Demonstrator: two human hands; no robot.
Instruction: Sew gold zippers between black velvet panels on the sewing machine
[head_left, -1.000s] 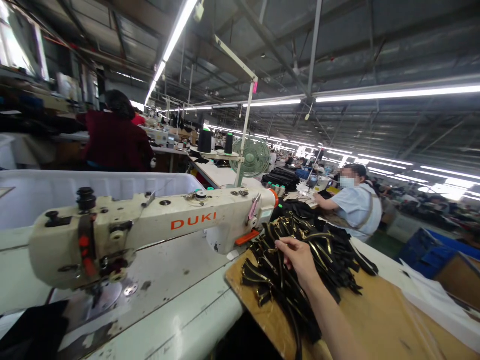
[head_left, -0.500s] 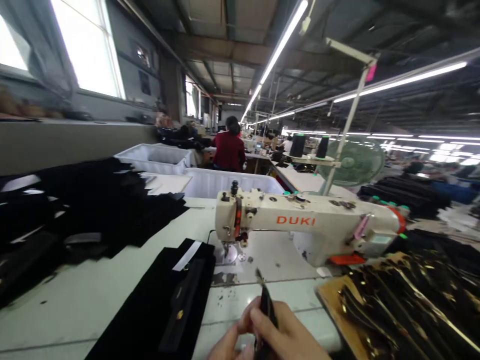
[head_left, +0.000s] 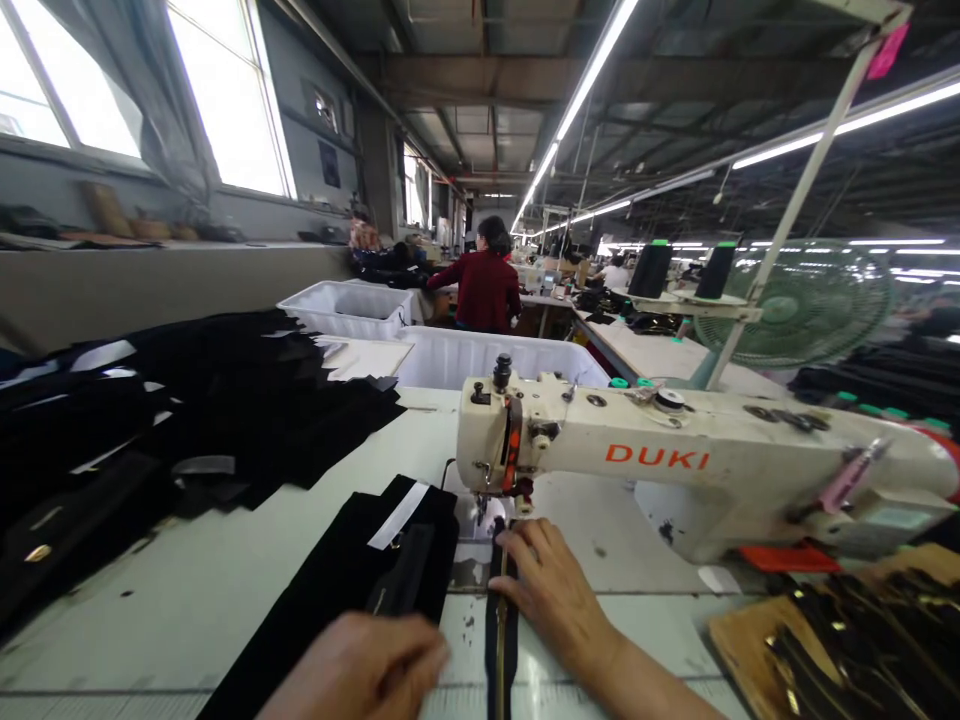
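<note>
A black zipper (head_left: 502, 640) with a gold line of teeth lies lengthwise on the sewing table, its far end near the needle area of the DUKI sewing machine (head_left: 592, 445). My right hand (head_left: 551, 580) grips that far end, thumb and fingers closed on the strip's right edge. My left hand (head_left: 367, 665), smeared by motion, is at the bottom, left of the zipper and over the near part of a black fabric panel (head_left: 315, 600). Its fingers look bent, but I cannot make out whether they hold anything. A white strip (head_left: 399, 515) lies on the panel.
Stacked black pieces (head_left: 225, 400) cover the table's left side. At right, a brown board (head_left: 739, 640) carries several more gold-toothed zippers. Behind the machine stand white bins (head_left: 495, 352), thread cones (head_left: 651, 270) and a green fan (head_left: 810, 305). A person in dark red (head_left: 484, 285) is farther back.
Both hands were together around the zipper, held up off the table. Now the zipper lies flat, my right hand has carried its end forward to the machine, and my left hand has moved away left.
</note>
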